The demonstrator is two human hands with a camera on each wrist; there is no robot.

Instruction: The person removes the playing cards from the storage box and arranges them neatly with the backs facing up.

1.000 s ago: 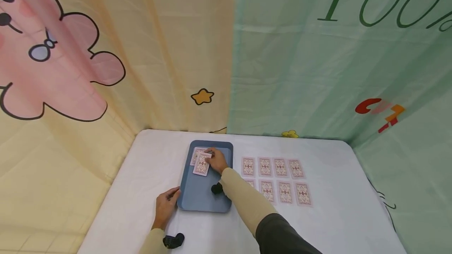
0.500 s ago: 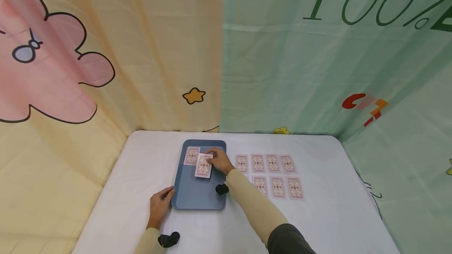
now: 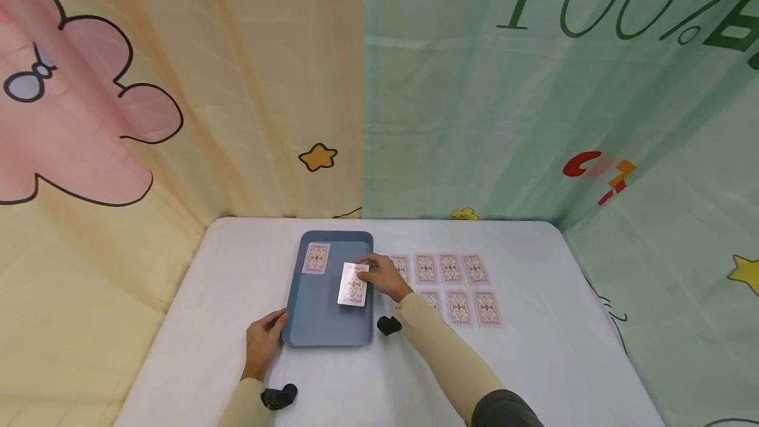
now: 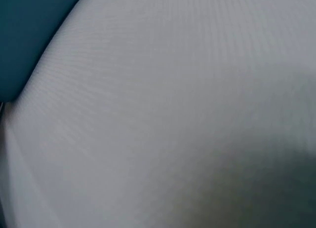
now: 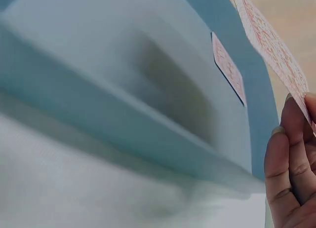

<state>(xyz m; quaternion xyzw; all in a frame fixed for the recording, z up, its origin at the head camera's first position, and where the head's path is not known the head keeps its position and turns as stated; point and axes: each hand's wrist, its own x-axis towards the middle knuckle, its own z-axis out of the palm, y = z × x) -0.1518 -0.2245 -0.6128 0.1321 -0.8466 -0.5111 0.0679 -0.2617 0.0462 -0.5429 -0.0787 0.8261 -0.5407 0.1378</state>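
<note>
A playing card (image 3: 351, 288), patterned back facing up, is pinched between the thumb and fingers of my right hand (image 3: 384, 275). It is over the right side of a blue-grey tray (image 3: 317, 325). In the right wrist view, the held card (image 5: 270, 43) is tilted and raised above the tray. Another card (image 3: 316, 259) lies back up in the tray's far left corner. My left hand (image 3: 262, 342) grips the near part of the tray's left rim; its fingertips are small and partly hidden. The left wrist view shows only the tray's edge (image 4: 34, 30) and white cloth.
Right of the tray, several playing cards (image 3: 450, 269) lie back up in two rows on the white table (image 3: 534, 348). My right hand and sleeve (image 3: 447, 354) cover some of the leftmost ones. Printed curtains (image 3: 462, 117) surround the table's far side and sides.
My right hand has moved the held card right, away from the card in the far left corner, which now shows whole. My left hand stays at the tray's rim. The head view has shifted slightly.
</note>
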